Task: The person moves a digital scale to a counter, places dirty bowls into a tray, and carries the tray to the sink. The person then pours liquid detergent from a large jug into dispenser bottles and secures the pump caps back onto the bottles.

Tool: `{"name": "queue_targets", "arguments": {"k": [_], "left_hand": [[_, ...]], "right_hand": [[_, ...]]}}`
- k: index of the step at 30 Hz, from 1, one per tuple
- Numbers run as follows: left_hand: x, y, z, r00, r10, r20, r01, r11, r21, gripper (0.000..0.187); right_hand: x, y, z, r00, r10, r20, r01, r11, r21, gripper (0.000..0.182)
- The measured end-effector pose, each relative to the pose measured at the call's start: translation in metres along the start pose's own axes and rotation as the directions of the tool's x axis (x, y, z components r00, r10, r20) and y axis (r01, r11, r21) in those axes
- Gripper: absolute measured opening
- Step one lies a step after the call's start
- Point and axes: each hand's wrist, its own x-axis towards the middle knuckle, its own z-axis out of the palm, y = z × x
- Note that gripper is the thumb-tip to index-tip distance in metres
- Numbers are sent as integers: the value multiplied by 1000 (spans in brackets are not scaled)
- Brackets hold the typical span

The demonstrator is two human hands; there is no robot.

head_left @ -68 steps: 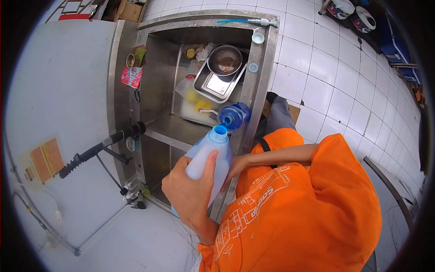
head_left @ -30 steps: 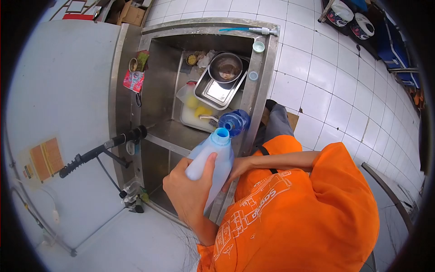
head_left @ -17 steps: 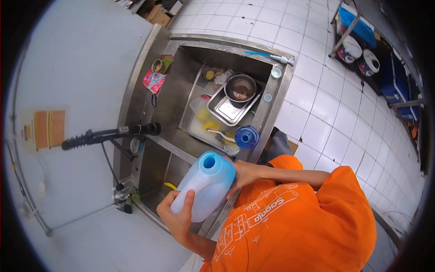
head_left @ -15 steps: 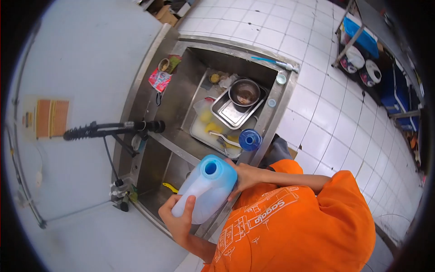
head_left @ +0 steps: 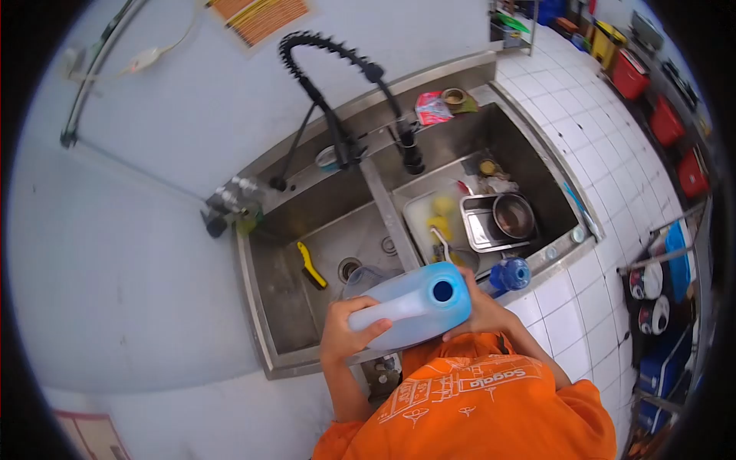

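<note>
An uncapped, pale-blue jug over the sink's front rim.

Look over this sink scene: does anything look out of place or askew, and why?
The sink rim looks untidy: a pump and loose caps lie on it, while the held jug is uncapped. In the right basin, a steel tray sits askew over a larger tray. No clear spill shows.

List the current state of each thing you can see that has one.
White jug: uncapped, held in left hand and right hand
Blue bottle: uncapped
Pump: out of any bottle
Spray tap: no flow visible
Steel bowl: upright, on steel tray
Yellow-black brush: lying in left basin
</note>
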Motion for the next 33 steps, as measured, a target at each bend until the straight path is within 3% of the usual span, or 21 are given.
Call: {"name": "queue_targets", "arguments": {"k": [3,6,9,11,12,13,15,17,20,23,26,29,33], "left_hand": [[3,-20,-13,990,33,136,-4,978,-208,47],[23,-36,-20,984,136,112,-76,900,-428,81],[62,-72,-54,991,-38,128,109,786,-608,76],[98,-114,-95,973,-200,-111,149,922,-357,55],[115,-132,-116,935,-254,-247,170,933,-316,50],[132,-151,-138,876,-295,-381,196,940,-278,46],[173,-212,-193,688,-420,-593,219,898,-382,51],[215,-312,-258,528,-381,-759,256,924,-285,63],[248,-371,-293,363,-361,-859,383,898,-215,80],[273,-379,-293,288,-314,-904,482,864,-147,94],[288,-335,-279,201,-268,-942,530,838,-125,100],[302,-338,-293,239,-156,-958,412,910,-46,104],[296,-332,-304,303,-221,-927,462,885,-60,99]], "right_hand": [[9,-2,4,996,-84,-37,88,985,150,136],[9,-3,4,997,-50,-51,57,986,156,133],[10,-8,-1,998,-32,-54,36,996,77,133],[11,-12,-4,998,-25,-54,26,999,25,133],[11,-15,-5,998,-25,-52,25,1000,6,133],[12,-17,-6,998,-24,-51,24,1000,-13,133],[13,-23,-8,999,8,-44,-8,1000,-14,132],[13,-25,-9,998,42,-37,-42,999,-18,131],[14,-18,-9,997,61,-36,-62,997,-42,127],[14,-5,-6,996,74,-40,-74,997,-4,123],[15,-12,-8,994,106,-11,-106,992,65,123],[18,-14,-11,993,114,19,-115,990,76,124],[15,-9,-9,993,121,15,-122,991,63,124]]}}
